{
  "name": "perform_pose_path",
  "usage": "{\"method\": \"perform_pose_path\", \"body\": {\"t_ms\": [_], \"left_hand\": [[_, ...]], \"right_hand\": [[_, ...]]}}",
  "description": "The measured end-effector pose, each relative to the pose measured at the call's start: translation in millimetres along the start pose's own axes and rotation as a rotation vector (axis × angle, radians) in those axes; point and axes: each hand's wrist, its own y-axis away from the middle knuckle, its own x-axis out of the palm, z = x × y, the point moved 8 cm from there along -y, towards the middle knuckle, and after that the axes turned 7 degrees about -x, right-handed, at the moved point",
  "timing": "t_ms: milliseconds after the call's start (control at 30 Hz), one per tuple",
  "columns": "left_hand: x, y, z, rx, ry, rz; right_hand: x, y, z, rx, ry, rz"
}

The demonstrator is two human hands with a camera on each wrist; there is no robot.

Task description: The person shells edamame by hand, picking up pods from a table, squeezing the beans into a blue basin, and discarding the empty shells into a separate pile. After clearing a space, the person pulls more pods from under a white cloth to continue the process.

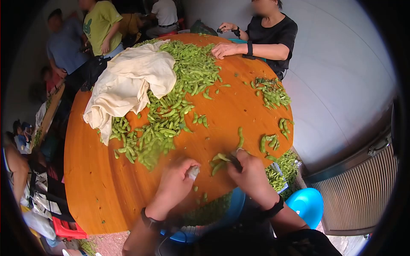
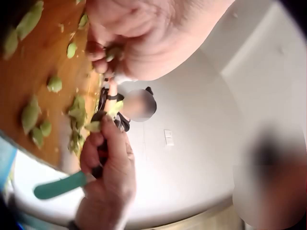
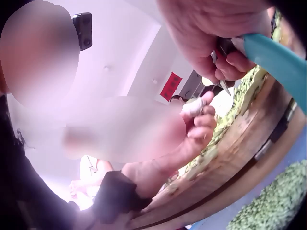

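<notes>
My left hand [image 1: 173, 183] is above the near part of the round table with its fingers curled. Its thumb is wrapped in white, and a bit of green bean pod [image 2: 114, 52] shows between the fingers. To its right, my right hand [image 1: 252, 177] grips a teal-handled tool [image 3: 276, 57] with a pointed metal blade [image 3: 224, 86]. Green pods [image 1: 220, 161] overlap its fingertips in the head view. Another pod [image 1: 241, 137] lies just beyond that hand. Small loose beans [image 2: 54, 84] are scattered on the wood below the left hand.
Bean pods [image 1: 160, 128] are heaped on the wooden table [image 1: 239, 102], partly under a cream cloth [image 1: 132, 72]. A blue tub [image 1: 237, 209] of green beans sits below the near edge. Someone in black [image 1: 273, 36] works across the table. A blue bowl [image 1: 307, 207] stands at right.
</notes>
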Motion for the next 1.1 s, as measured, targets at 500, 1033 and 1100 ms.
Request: {"method": "perform_pose_path", "body": {"t_ms": [500, 1033, 1100], "left_hand": [[-13, -87, -35, 0.427, -0.786, -0.188], [24, -12, -9, 0.001, 0.237, -0.028], [23, -11, -12, 0.022, 0.252, -0.034]], "right_hand": [[-30, 1, -16, -0.060, -0.216, 0.044], [43, 12, 0, 0.431, -0.827, 0.331], [44, 16, -1, 0.459, -0.832, 0.333]]}}
